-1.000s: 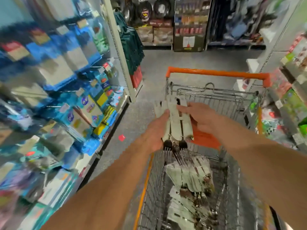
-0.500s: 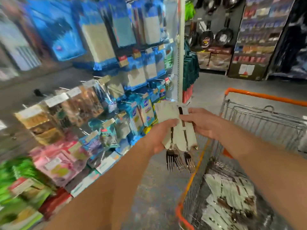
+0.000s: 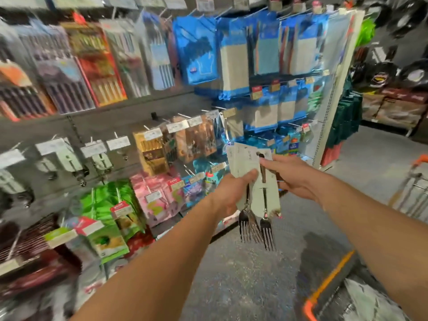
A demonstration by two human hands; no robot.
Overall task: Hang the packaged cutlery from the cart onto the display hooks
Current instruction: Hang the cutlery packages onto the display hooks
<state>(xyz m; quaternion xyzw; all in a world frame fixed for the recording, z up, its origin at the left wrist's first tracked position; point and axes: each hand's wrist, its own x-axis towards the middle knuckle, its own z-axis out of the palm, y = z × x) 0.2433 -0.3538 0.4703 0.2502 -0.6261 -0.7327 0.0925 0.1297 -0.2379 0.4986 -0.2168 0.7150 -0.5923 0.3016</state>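
Your left hand [image 3: 231, 193] grasps a stack of fork packs [image 3: 257, 181] by the cards, forks hanging down — in front of the display hooks [image 3: 115, 137] at left. Your right hand [image 3: 291, 176] pinches the front card, likely to peel it off. The cart [image 3: 347, 295] sits near right.

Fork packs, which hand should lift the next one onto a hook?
Probably the right hand: it pinches the front card's top, while the left hand grips the fork packs bundle.
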